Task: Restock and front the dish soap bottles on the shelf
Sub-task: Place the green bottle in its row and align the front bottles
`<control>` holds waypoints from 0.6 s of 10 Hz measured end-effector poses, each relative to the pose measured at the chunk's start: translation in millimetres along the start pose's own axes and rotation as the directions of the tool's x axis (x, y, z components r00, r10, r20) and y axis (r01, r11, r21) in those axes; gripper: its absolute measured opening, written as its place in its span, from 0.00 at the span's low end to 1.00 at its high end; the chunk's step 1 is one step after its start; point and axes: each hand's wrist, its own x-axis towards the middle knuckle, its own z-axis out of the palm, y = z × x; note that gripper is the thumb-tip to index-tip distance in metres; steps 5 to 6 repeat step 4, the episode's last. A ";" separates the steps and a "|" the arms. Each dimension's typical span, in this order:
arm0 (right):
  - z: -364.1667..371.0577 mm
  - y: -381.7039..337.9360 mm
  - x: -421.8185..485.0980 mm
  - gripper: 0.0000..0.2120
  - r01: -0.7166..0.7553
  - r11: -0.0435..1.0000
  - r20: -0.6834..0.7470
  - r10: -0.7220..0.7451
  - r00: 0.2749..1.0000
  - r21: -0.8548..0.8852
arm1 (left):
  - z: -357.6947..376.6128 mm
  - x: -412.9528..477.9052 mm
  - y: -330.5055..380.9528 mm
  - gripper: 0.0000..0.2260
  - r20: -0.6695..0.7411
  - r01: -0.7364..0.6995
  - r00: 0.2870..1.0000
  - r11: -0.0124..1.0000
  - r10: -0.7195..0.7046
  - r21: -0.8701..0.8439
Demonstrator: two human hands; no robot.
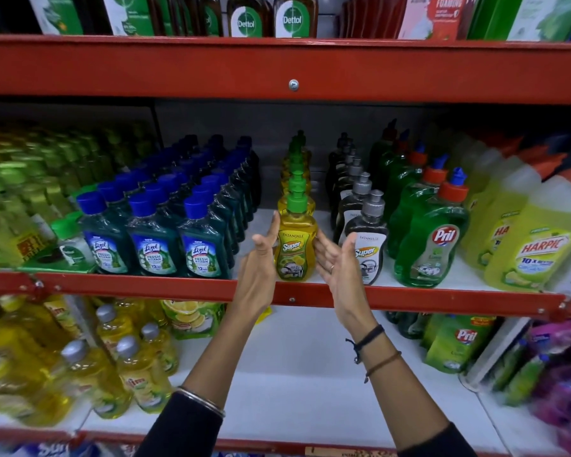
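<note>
A yellow dish soap bottle point(294, 249) with a green pump cap stands upright at the front edge of the middle shelf point(145, 285). It heads a single-file row of matching yellow bottles point(298, 179) running to the back. My left hand point(261, 255) is open, its fingers lying flat along the bottle's left side. My right hand point(337, 258) is open with spread fingers, its fingertips at the bottle's right side. Neither hand closes around the bottle.
Blue-capped green cleaner bottles point(201, 252) fill the left, with a narrow gap beside the yellow row. Dark grey-capped soap bottles point(368, 245), green Pril bottles point(432, 245) and yellow Harpic jugs point(538, 252) stand to the right. The lower shelf point(294, 374) holds yellow bottles point(139, 374) and Pril pouches point(459, 341).
</note>
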 end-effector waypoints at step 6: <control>-11.8 -2.5 -22.9 0.34 0.083 0.996 -0.124 -0.079 0.989 0.024 | 12.7 -17.2 16.1 0.43 -0.168 -0.117 0.980 0.990 0.103 -0.074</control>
